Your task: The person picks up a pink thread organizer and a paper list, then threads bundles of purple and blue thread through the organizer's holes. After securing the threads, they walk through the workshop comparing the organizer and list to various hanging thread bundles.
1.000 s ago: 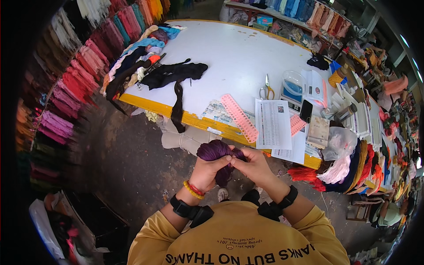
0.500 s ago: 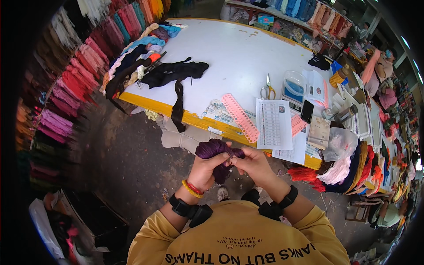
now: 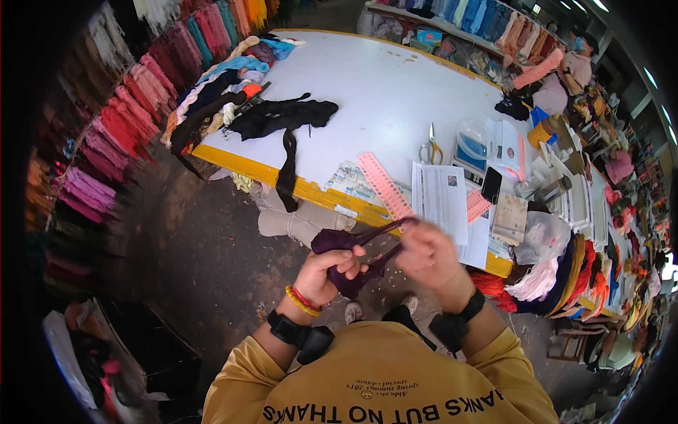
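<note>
The dark purple bundle of soft yarn (image 3: 344,263) is held in front of the person's chest, below the edge of the white table with yellow rim (image 3: 311,189). The left hand (image 3: 330,272) has its fingers closed around the bundle. The right hand (image 3: 427,253) is blurred, with fingers pinched on thin strands pulled out sideways. The step looks like winding or tying; next probably needs steady tension.

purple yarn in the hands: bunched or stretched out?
Mostly bunched: purple yarn is wadded in the left hand; the right hand draws a few strands taut.
</note>
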A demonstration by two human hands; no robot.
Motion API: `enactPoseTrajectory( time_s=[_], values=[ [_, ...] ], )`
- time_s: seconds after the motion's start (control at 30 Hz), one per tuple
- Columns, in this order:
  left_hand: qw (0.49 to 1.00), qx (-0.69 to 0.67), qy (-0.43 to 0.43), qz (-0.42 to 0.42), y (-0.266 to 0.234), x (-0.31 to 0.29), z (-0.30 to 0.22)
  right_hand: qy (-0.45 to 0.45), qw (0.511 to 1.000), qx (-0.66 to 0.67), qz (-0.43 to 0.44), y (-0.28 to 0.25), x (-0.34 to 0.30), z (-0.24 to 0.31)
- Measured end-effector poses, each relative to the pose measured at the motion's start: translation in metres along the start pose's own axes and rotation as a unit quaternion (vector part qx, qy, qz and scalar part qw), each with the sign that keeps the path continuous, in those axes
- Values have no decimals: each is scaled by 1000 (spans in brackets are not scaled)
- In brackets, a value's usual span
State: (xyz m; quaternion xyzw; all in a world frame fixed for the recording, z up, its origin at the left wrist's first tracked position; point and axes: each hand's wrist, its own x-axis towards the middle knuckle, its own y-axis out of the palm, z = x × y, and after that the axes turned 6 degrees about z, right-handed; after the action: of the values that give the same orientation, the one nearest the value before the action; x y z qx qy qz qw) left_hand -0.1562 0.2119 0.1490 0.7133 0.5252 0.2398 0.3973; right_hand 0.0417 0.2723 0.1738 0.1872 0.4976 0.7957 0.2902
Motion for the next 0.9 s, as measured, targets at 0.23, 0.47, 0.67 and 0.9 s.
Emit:
enactPoseTrajectory(
  time_s=[0.23,0.47,0.67,0.9],
  values=[
    [990,-129,31,43,-10,-7,-10,-82,856,-477,-181,17,11,63],
    [999,-14,-20,23,31,19,2,15,751,-660,-17,42,20,16],
    [998,1,62,-20,45,36,1,-23,621,-783,31,23,18,22],
    [979,86,151,-111,58,64,7,42,746,-663,-45,15,20,43]
  ],
)
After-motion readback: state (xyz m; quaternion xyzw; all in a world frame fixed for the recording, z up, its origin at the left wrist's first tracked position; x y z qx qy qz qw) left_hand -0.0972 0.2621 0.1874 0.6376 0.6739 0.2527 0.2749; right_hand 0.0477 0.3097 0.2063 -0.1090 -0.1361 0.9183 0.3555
